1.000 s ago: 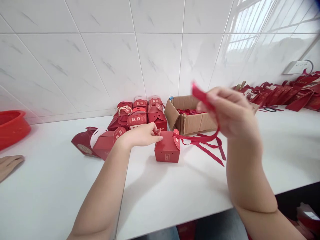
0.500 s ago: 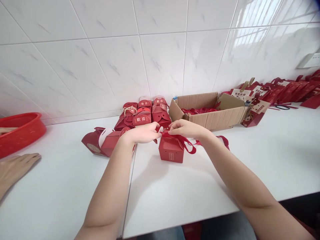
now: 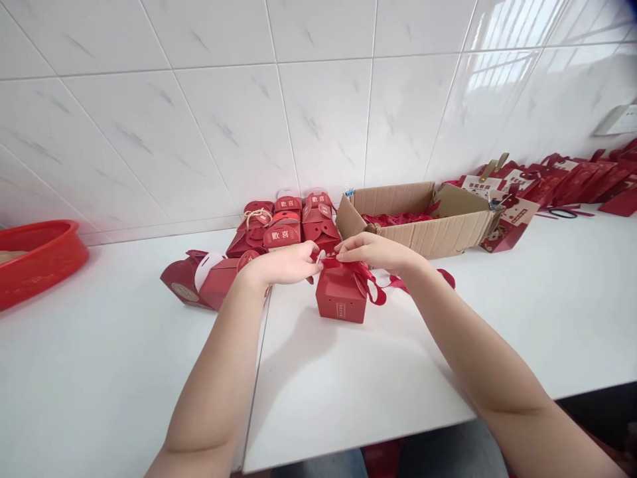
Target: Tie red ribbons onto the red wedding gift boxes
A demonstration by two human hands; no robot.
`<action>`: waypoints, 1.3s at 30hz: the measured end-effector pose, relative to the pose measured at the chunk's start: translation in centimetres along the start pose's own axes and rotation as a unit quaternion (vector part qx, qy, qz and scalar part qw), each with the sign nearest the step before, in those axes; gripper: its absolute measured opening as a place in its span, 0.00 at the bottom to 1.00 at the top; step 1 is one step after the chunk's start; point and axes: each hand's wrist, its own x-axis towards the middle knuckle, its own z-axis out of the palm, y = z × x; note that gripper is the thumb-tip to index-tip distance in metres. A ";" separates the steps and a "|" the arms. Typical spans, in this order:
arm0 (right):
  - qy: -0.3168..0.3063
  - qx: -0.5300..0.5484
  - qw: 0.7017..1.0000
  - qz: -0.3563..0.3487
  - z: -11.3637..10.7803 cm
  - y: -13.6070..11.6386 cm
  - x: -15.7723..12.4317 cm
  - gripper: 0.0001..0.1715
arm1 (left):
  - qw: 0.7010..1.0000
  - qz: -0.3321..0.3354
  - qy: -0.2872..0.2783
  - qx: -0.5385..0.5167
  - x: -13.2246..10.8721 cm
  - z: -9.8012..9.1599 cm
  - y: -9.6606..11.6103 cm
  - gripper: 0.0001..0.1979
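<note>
A small red gift box [image 3: 340, 296] stands upright on the white table, in front of me. At its top, a red ribbon [image 3: 377, 294] runs through and hangs in a loop down the right side. My left hand [image 3: 292, 263] is closed at the box's top left, fingers pinched at the white-edged handle tab and ribbon. From the right, my right hand [image 3: 369, 253] pinches the ribbon at the top of the box. The fingertips of both hands nearly meet, and the exact grip of the left is partly hidden.
Several finished-looking red boxes [image 3: 281, 229] stand behind, near the tiled wall. More red boxes [image 3: 209, 282] lie to the left. An open cardboard box [image 3: 423, 232] holds red ribbon. Red gift bags [image 3: 562, 179] line the right back. A red plastic basin [image 3: 44, 259] sits far left.
The other person's hand on the left has gone out of view. My hands stay at the box top, with the right fingers shifted slightly and the ribbon loop moved a little.
</note>
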 end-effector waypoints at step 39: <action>-0.014 0.071 0.997 0.003 0.1 0.8 0.5 0.09 | 0.993 0.030 0.113 -0.020 1.6 1.2 0.4 0.06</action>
